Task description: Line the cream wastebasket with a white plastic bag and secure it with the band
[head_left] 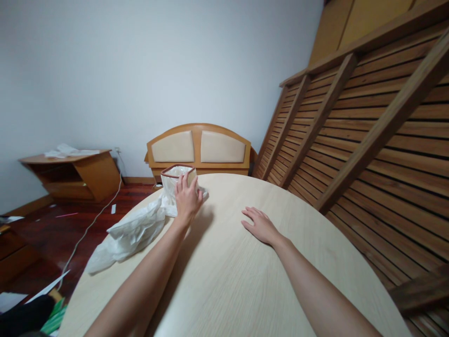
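A small bin (169, 185) with a brown rim and pale sides stands on the far left part of the round table (231, 281). White plastic lines its inside. My left hand (188, 195) is at the near right side of this bin, fingers spread and bent a little; whether the fingertips press on it is hard to see. A crumpled white plastic bag (136, 234) trails from the bin's foot toward the table's left edge. Resting on or just above the tabletop to the right, my right hand (260, 225) has its fingers stretched out and holds nothing.
Behind the table is a wooden headboard (171, 147) against the wall. Slatted wooden panels (336, 131) lean along the right. On the left, a low cabinet (94, 173) bears papers, and a pale cable (89, 226) crosses the dark red floor.
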Tool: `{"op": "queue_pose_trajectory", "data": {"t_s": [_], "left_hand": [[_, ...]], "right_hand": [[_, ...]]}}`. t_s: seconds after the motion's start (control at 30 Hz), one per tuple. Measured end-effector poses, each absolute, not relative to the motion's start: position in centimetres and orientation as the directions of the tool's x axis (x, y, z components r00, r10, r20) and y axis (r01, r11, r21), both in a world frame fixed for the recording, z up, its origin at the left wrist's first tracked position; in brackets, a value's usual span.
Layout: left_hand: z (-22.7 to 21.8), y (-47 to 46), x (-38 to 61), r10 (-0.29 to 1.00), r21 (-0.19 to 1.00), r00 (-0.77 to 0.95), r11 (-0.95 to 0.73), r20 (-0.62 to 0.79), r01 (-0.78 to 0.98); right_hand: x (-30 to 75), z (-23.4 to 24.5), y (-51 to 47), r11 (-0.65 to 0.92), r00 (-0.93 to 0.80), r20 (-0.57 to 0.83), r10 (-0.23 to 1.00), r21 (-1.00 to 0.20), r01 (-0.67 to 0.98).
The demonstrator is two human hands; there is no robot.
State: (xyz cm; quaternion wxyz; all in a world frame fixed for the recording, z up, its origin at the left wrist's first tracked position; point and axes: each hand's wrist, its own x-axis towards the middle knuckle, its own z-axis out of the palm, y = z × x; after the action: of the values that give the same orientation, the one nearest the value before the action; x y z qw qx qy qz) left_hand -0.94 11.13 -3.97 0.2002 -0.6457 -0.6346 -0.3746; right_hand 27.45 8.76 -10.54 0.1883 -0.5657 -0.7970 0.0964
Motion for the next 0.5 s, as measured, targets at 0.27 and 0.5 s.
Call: {"op": "queue_pose_trajectory", "data": {"t_s": [0.27,0.5], "left_hand": [[-3.5,11.9,-3.0,0.650,0.280,-0.235,0.036,0.723,0.959],[-3.4,11.9,-2.8,0.646,0.258,-0.183,-0.023,0.742,0.966]], "right_hand": [[28.0,-10.7,8.8,0.340,-0.281,0.203,0.938,-0.384,0.859],[27.8,-10.6,8.8,0.340,-0.280,0.204,0.938,-0.390,0.856]]}}
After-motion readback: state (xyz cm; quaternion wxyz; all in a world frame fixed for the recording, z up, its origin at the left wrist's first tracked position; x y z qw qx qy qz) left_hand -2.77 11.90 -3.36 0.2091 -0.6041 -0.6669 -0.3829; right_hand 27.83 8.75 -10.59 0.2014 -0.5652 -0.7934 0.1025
